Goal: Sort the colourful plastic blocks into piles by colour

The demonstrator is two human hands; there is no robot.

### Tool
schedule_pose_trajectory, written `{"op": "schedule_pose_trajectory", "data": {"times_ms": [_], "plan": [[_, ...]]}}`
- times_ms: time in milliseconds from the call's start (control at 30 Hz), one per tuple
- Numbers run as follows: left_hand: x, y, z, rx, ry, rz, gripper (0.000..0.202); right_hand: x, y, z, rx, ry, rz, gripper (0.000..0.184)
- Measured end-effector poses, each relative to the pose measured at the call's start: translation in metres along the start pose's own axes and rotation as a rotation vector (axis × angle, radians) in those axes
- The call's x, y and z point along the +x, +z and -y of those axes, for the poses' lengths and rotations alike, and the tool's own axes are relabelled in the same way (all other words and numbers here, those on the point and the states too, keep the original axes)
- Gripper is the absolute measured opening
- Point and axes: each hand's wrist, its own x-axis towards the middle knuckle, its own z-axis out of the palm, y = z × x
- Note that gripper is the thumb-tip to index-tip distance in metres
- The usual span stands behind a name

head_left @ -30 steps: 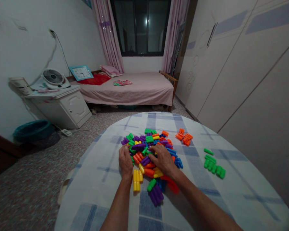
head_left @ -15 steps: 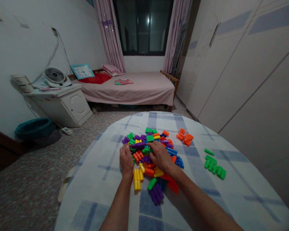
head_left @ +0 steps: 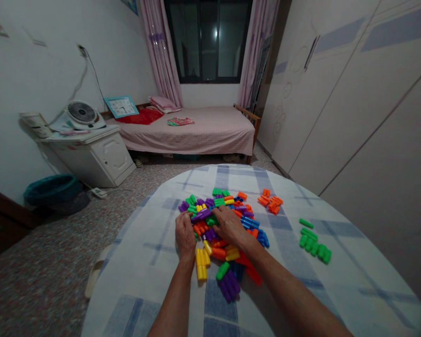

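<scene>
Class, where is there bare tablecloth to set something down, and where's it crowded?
Bare tablecloth lies between the left hand and the table's left edge, and between the right forearm and separate green blocks. Crowded: the mixed-colour pile around the right hand.

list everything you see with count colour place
table: one, blue and white cloth, front
pile: pieces too many to count, multicoloured, table centre
orange pieces: several, orange, right of pile
green pieces: several, green, table's right
window: one, dark frame, back wall
curtains: two, pink, beside window
bed: one, pink cover, below window
pillows: count unclear, pink, bed's far left
red cloth: one, red, bed's left
clock: one, blue frame, bed's left end
patterned cloth: one, red and green, on bed
cabinet: one, white, left of bed
fan: one, white, on cabinet
bin: one, teal, left floor
wardrobe: one, pale, right
left hand: one, bare, pile's left edge
right hand: one, bare, over pile
</scene>
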Motion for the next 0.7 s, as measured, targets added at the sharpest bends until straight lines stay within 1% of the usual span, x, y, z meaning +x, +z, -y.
{"op": "schedule_pose_trajectory", "data": {"times_ms": [100, 267, 333, 433, 500, 567, 633, 700], "plan": [[0.0, 0.0, -0.001, 0.0, -0.005, 0.01, 0.039, 0.0, -0.002, 0.001, 0.047, 0.012, -0.014, 0.029], [0.0, -0.001, -0.002, -0.003, -0.003, 0.007, 0.038, -0.002, 0.002, 0.004, 0.089, -0.017, -0.011, 0.025], [0.0, -0.002, -0.003, -0.002, -0.009, 0.008, 0.039, -0.005, 0.001, 0.005, 0.108, -0.016, -0.058, 0.023], [-0.001, -0.003, -0.005, 0.017, -0.007, 0.016, 0.039, -0.021, -0.011, -0.001, 0.185, 0.021, -0.181, 0.02], [-0.001, -0.003, -0.004, 0.028, -0.005, 0.01, 0.039, -0.039, -0.023, -0.014, 0.251, 0.084, -0.277, 0.018], [-0.001, -0.003, -0.002, 0.032, -0.002, 0.006, 0.038, -0.063, -0.034, -0.036, 0.277, 0.186, -0.37, 0.016], [0.0, -0.003, 0.001, 0.033, 0.001, 0.004, 0.038, -0.091, -0.04, -0.065, 0.23, 0.309, -0.445, 0.02], [0.001, -0.002, 0.003, 0.031, -0.001, -0.003, 0.038, -0.119, -0.043, -0.097, 0.091, 0.465, -0.491, 0.023]]}}
